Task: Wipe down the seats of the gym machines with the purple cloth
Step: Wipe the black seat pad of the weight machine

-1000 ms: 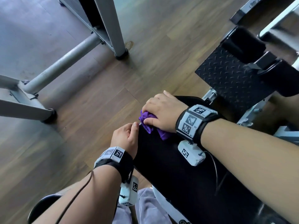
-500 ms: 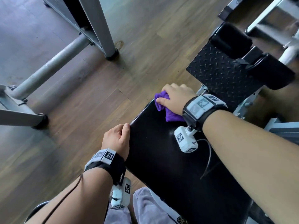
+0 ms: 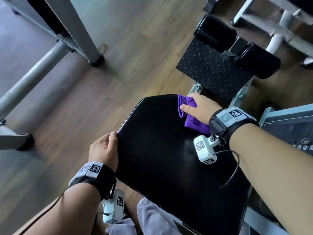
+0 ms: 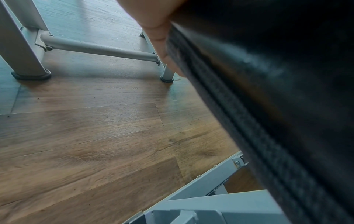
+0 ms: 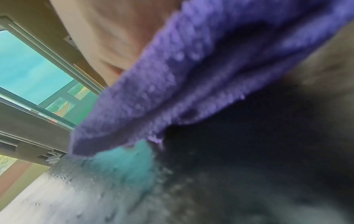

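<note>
Cloth [image 3: 193,116] sits bunched under my right hand [image 3: 200,108] at the seat's [image 3: 160,158] far corner, fingers pressing it; unwiped pad stretches back toward me. Left hand [image 3: 103,150] curls round the near-left edge.

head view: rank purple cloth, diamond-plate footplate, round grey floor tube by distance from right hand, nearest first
1. purple cloth: under the right hand, on the seat's far corner.
2. diamond-plate footplate: just beyond the hand.
3. round grey floor tube: far off to the left, across the floor.
</note>
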The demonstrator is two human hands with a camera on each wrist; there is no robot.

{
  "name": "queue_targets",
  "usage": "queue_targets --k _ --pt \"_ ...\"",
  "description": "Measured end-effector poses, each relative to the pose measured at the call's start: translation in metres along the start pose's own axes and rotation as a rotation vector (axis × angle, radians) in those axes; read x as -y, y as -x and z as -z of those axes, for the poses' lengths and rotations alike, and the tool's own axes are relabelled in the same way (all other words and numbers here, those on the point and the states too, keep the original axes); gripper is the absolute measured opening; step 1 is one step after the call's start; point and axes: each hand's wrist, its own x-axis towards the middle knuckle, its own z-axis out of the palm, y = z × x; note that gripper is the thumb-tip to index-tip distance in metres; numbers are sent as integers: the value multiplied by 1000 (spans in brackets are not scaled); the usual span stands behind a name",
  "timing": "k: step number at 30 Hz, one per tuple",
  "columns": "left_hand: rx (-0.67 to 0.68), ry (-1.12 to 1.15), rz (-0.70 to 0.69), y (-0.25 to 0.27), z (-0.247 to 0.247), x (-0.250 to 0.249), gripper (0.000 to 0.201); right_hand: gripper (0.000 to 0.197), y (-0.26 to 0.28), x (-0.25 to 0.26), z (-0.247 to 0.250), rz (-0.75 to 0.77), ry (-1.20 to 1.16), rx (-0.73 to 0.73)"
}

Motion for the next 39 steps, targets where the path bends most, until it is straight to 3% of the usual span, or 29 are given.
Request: queue_targets --k 5,11,21,25,32,39 --pt "1 -14 4 0 0 -2 42 52 -11 22 -1 20 75 5" --pt "4 -67 15 1 2 -7 38 59 -27 65 -1 141 114 -10" --pt "8 -113 17 3 3 -16 37 63 48 -70 -11 -94 -8 -37" --pt "5 -106 29 2 2 -14 37 55 39 -58 -6 -84 18 -4" --pt "-22 -159 68 1 0 -10 46 56 -1 -8 0 90 43 11" --pt "-14 -144 149 2 0 -11 61 59 44 -93 -8 -1 -21 -27"
